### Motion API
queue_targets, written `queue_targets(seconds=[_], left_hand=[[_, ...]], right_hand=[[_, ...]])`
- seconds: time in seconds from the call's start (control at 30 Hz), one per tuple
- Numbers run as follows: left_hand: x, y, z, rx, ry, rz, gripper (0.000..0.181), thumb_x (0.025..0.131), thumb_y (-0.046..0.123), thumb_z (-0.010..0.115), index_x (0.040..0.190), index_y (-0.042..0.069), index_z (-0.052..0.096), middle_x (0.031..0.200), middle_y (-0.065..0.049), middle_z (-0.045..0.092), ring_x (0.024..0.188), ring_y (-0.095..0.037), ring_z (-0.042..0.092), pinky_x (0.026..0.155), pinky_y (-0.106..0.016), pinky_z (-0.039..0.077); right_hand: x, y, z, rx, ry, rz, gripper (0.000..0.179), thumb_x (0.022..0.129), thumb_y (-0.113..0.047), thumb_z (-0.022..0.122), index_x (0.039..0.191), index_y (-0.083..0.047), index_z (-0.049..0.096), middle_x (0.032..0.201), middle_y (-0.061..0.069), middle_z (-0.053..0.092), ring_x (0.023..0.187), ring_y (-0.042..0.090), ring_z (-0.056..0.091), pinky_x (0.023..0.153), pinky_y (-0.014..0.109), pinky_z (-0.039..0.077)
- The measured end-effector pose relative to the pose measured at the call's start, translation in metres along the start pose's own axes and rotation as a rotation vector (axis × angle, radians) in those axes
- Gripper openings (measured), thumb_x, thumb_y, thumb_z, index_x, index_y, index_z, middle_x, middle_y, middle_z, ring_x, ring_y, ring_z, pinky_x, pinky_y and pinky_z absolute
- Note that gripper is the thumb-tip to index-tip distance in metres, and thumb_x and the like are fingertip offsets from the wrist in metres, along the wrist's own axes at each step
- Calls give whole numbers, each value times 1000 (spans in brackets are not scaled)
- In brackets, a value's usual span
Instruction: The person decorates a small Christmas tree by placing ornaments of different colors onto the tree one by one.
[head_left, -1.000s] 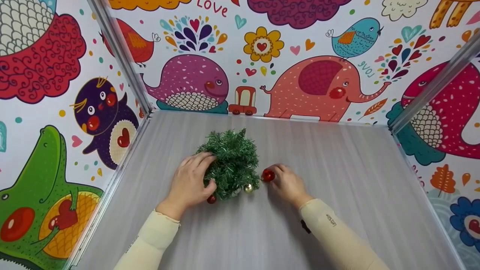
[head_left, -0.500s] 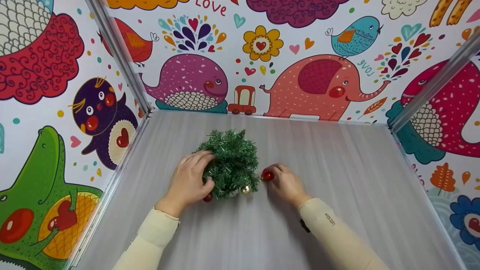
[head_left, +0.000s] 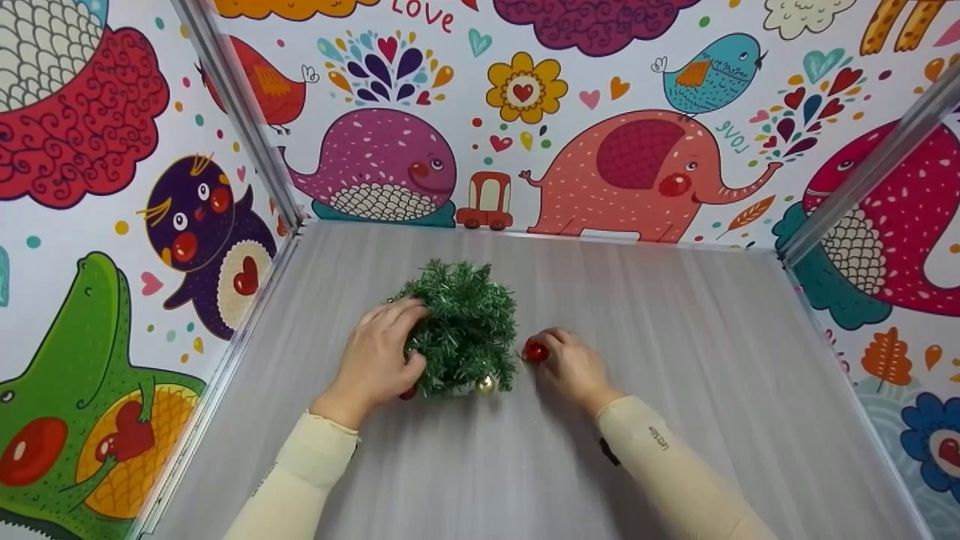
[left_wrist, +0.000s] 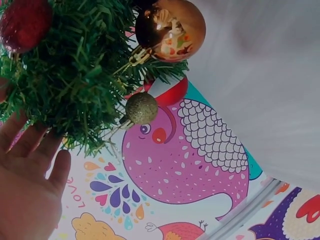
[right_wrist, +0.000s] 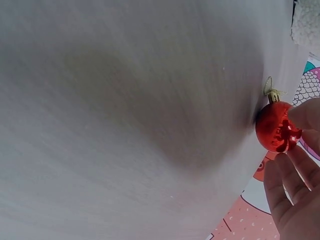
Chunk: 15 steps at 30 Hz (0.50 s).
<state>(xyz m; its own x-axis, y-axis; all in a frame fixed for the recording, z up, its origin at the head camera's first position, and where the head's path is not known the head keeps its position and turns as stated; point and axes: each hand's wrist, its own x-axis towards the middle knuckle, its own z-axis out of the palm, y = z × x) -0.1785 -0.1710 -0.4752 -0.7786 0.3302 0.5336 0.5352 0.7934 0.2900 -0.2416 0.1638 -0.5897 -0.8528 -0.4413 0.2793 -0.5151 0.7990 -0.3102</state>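
A small green tinsel Christmas tree point(head_left: 469, 330) stands on the table, seen from above. My left hand point(head_left: 379, 356) holds its left side, fingertips among the branches. In the left wrist view, that hand point(left_wrist: 30, 175) is against the foliage, near a dark red glittery bauble point(left_wrist: 25, 25). A shiny gold bauble point(left_wrist: 175, 32) and a small gold glitter bauble point(left_wrist: 141, 108) hang from other branches. Right of the tree, my right hand point(head_left: 574, 367) pinches a shiny red bauble point(head_left: 535, 350) low over the table. Its gold cap and thread loop point(right_wrist: 272, 92) point away from the fingers.
The grey wood-grain table point(head_left: 712, 337) is bounded by printed cartoon walls point(head_left: 585, 75) with metal corner posts point(head_left: 247, 112). A gold bauble point(head_left: 486, 384) hangs at the tree's near edge. White fleecy material point(right_wrist: 307, 22) shows at the right wrist view's corner.
The tree has turned slightly in my left hand; the gold and dark red baubles at its near side have shifted left. My right hand and its red bauble stay nearly still.
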Motion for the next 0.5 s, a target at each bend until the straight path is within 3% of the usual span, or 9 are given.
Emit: queue_targets(seconds=[0.27,0.5], left_hand=[[1,-2,0,-1,-5,2,49,75,8,62,124,5,63,133,-11,60,127,-29,54,107,-46,38],[1,-3,-1,-12,-8,13,48,76,6,60,124,5,64,134,-10,61,129,-27,52,107,-47,37]], right_hand=[[1,1,2,-15,20,-19,46,77,-6,81,121,-13,68,123,8,61,109,31,62,81,49,55],[2,2,5,-23,43,-19,45,77,-8,85,118,-15,68,120,6,61,106,31,62,70,50,56]])
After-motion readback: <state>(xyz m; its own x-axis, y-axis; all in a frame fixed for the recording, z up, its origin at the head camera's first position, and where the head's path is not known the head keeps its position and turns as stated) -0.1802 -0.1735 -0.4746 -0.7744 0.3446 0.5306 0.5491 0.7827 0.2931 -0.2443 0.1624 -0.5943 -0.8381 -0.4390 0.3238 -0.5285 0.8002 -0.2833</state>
